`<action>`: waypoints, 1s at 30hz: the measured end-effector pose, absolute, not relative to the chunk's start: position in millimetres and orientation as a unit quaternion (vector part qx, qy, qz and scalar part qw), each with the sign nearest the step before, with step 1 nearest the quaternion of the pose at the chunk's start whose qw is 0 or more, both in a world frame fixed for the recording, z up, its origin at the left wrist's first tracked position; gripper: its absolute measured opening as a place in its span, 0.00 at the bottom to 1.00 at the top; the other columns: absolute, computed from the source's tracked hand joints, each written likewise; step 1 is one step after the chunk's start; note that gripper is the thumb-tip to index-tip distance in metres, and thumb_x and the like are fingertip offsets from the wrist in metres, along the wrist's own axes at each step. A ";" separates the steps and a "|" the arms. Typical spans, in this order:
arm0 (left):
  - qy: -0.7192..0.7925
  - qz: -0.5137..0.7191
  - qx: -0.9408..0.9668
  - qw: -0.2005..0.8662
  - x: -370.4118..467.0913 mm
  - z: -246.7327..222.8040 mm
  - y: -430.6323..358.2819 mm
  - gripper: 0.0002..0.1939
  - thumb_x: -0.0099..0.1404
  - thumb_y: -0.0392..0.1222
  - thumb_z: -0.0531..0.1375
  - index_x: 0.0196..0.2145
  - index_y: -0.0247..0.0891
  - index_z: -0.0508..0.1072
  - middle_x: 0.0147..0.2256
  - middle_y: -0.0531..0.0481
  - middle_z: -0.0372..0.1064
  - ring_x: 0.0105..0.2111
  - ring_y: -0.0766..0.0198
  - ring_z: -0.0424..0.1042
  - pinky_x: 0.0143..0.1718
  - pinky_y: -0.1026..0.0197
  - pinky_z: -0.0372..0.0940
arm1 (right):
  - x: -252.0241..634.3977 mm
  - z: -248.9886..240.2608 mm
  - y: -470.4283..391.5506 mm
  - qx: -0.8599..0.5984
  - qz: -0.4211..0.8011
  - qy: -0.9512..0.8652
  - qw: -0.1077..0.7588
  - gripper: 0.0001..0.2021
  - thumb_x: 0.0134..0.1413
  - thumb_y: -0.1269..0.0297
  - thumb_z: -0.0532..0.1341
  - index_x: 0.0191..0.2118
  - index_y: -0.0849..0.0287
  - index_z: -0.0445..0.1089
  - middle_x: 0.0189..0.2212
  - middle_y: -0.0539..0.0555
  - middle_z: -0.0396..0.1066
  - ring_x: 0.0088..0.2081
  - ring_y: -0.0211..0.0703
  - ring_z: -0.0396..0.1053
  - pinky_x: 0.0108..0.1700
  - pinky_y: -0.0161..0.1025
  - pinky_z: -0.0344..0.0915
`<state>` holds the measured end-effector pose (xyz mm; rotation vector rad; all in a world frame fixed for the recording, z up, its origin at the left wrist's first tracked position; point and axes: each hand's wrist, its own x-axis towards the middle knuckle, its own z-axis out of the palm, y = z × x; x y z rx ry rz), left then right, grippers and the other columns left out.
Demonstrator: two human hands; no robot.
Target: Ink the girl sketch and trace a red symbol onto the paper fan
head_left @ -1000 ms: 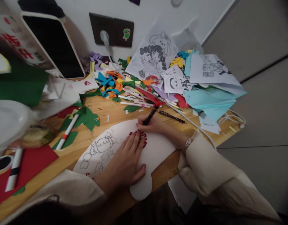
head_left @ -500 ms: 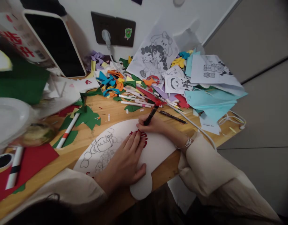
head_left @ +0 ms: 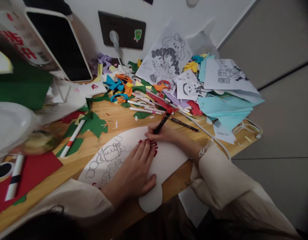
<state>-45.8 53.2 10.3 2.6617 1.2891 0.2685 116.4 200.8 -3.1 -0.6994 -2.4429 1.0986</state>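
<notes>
A rounded white paper cutout (head_left: 172, 161) lies on the wooden table, with pencil figures on its left part and red lettering (head_left: 154, 148) near its middle. My left hand (head_left: 135, 170) rests flat on the cutout, fingers stretched toward the lettering and partly over it. Gripped in my right hand (head_left: 164, 133) is a marker (head_left: 162, 122) with a dark barrel and a red upper end, leaning up to the right. Its lower tip is hidden behind the fingers, close to the red strokes. Just beyond the right hand lies a dark pen (head_left: 185, 124).
Felt scraps (head_left: 116, 86) and several thin markers (head_left: 145, 109) are heaped against the wall. Drawing sheets (head_left: 166, 60) lean behind them. At the left stand a phone (head_left: 60, 46) and a plastic container (head_left: 11, 126). A white cable (head_left: 211, 133) runs past the right forearm.
Both hands stay almost in place on the cutout. The right fingers and the marker have shifted very slightly; the camera view has moved a little.
</notes>
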 end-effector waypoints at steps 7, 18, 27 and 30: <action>0.430 0.088 0.895 0.080 -46.1 10.0 53.3 0.39 0.64 0.53 0.51 0.63 0.19 0.56 0.63 0.21 0.49 0.64 0.35 0.51 0.63 0.43 0.50 | 116.2 -0.9 200.6 -0.244 0.398 -0.867 0.175 0.18 0.57 0.56 0.59 0.22 0.59 0.55 0.18 0.44 0.52 0.23 0.32 0.49 0.25 0.33 0.48; 0.433 0.088 0.893 0.089 -45.9 10.8 52.7 0.39 0.64 0.53 0.51 0.63 0.19 0.56 0.63 0.22 0.50 0.63 0.36 0.51 0.64 0.44 0.49 | 115.6 -0.6 201.4 -0.238 0.380 -0.874 0.187 0.17 0.56 0.63 0.56 0.21 0.58 0.51 0.18 0.44 0.50 0.23 0.31 0.49 0.26 0.33 0.49; 0.434 0.094 0.891 0.096 -46.6 10.9 52.6 0.38 0.64 0.53 0.51 0.63 0.19 0.56 0.64 0.25 0.49 0.64 0.37 0.49 0.65 0.44 0.48 | 116.4 -2.6 201.9 -0.237 0.394 -0.869 0.180 0.18 0.57 0.58 0.58 0.22 0.59 0.55 0.19 0.44 0.53 0.23 0.31 0.50 0.26 0.32 0.49; 0.428 0.093 0.894 0.095 -46.8 11.5 53.0 0.37 0.65 0.52 0.51 0.62 0.19 0.59 0.63 0.29 0.52 0.64 0.37 0.50 0.64 0.44 0.49 | 117.0 -2.5 202.1 -0.232 0.399 -0.870 0.175 0.17 0.57 0.58 0.58 0.22 0.59 0.55 0.19 0.44 0.54 0.23 0.31 0.51 0.26 0.32 0.49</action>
